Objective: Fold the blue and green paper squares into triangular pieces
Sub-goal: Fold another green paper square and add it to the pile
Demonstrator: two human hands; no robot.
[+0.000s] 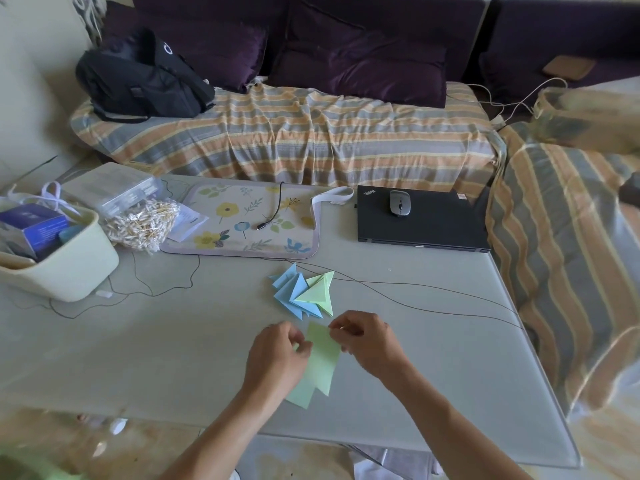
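A light green paper (320,362), partly folded, lies on the grey table (173,358) near its front edge. My left hand (277,358) pinches the paper's left edge with curled fingers. My right hand (369,341) pinches its upper right corner. Just beyond my hands lies a small pile of folded triangular pieces: several blue ones (289,291) and green ones (317,292) overlapping them on the right.
A cream bin (69,268) with boxes stands at the left, a bag of cotton swabs (142,223) beside it. A floral mat (242,223) and a closed black laptop (422,223) with a mouse (400,202) lie farther back. Thin black cables cross the table. A striped sofa lies behind.
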